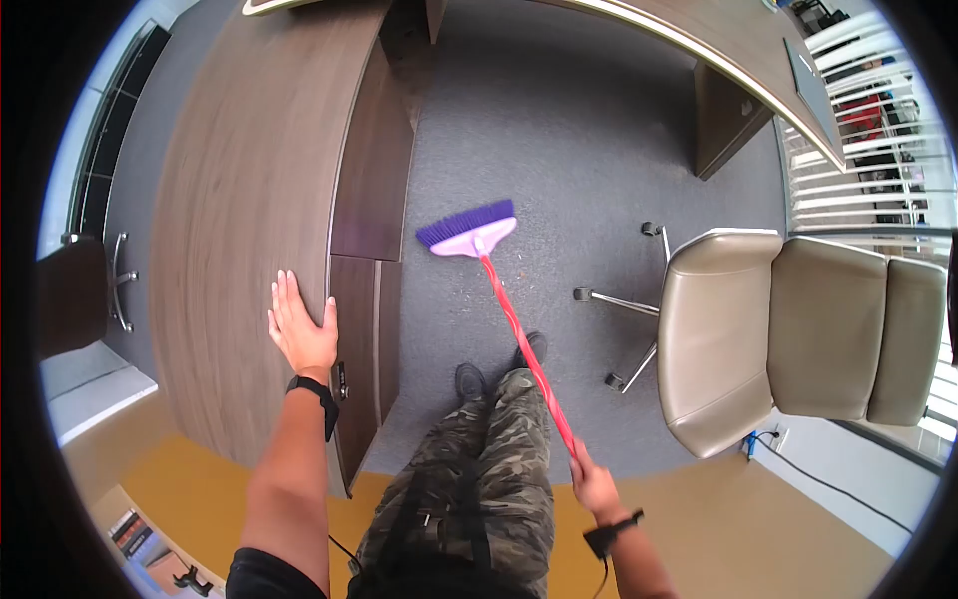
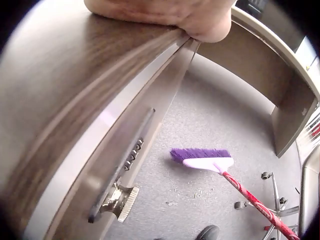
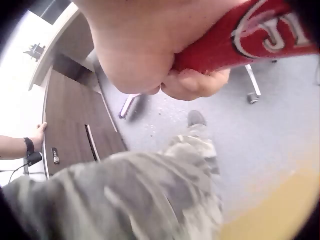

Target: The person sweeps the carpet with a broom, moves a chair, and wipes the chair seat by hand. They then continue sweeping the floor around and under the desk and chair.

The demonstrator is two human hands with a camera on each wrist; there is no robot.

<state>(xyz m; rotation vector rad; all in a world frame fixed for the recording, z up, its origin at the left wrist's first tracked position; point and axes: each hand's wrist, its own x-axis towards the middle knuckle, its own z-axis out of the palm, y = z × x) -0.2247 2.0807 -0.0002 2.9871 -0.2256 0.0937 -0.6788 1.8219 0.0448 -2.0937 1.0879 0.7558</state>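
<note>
My right hand [image 1: 596, 486] grips the upper end of a broom's red handle [image 1: 527, 357]; in the right wrist view the fingers [image 3: 192, 85] curl round it. The broom head [image 1: 474, 230], pink with purple bristles, is at the far end of the handle, over the grey floor. Small pale scraps [image 2: 199, 194] are scattered on the floor near the head, on the side towards my feet. My left hand [image 1: 302, 324] rests flat on the wood-grain cabinet top [image 1: 239, 180], fingers straight, thumb at the edge.
A beige office chair [image 1: 718, 329] on a wheeled base stands to the right. Beyond the floor is a desk [image 1: 738, 50] with a side panel [image 1: 728, 120]. A combination lock [image 2: 120, 200] sticks out from the cabinet front. My shoes [image 1: 470, 381] stand close to the cabinet.
</note>
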